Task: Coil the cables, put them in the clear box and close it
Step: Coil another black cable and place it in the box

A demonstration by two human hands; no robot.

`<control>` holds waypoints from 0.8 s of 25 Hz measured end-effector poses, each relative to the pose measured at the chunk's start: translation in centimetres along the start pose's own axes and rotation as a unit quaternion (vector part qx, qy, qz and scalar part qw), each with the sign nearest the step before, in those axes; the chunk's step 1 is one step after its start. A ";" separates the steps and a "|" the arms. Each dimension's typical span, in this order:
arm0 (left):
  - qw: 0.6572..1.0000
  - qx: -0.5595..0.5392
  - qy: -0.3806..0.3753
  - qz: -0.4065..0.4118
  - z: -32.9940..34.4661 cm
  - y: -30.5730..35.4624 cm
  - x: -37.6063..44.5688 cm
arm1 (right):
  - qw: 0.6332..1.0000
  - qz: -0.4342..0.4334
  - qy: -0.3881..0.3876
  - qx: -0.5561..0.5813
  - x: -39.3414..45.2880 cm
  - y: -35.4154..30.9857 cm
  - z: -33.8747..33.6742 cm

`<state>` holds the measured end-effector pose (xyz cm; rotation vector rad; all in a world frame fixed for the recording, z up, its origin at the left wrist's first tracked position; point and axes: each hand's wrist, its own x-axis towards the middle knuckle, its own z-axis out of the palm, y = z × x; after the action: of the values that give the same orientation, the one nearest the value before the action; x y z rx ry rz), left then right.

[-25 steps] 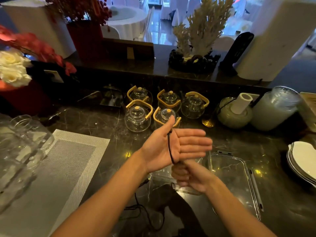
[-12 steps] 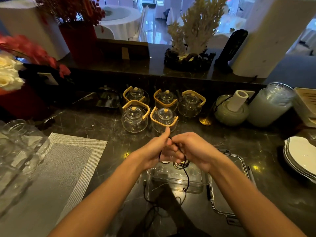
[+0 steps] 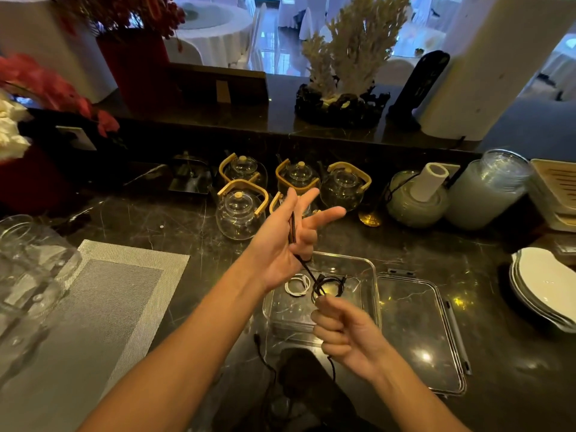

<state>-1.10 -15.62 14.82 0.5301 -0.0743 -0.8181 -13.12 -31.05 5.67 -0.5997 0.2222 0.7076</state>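
My left hand [image 3: 282, 244] is raised over the clear box [image 3: 371, 269], palm up, with a black cable [image 3: 307, 269] wound around it between thumb and fingers. The cable runs down to my right hand [image 3: 346, 335], which is closed on it near the box's front edge; its loose end [image 3: 265, 360] trails across the counter below. Inside the box lie a coiled white cable [image 3: 297, 285] and a coiled black cable [image 3: 335, 283]. The clear lid [image 3: 417, 335] lies flat to the right of the box.
Several glass teapots [image 3: 240, 213] with yellow handles stand behind the box. A grey placemat [image 3: 87, 313] and glassware [image 3: 28, 263] are at the left, white plates [image 3: 542, 282] at the right edge, jars [image 3: 486, 188] at the back right.
My hands were together above the box; now the left has lifted with fingers spread and the right has pulled down and toward me, stretching the black cable between them.
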 end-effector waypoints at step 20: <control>0.931 0.283 0.176 -0.146 -3.1 -4.0 -0.5 | 0.845 -0.061 0.206 -0.490 1.7 -7.3 7.3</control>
<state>-3.29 -16.23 10.32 1.2511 0.1065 -0.9808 -7.01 -30.28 14.12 -1.7469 0.2055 0.5237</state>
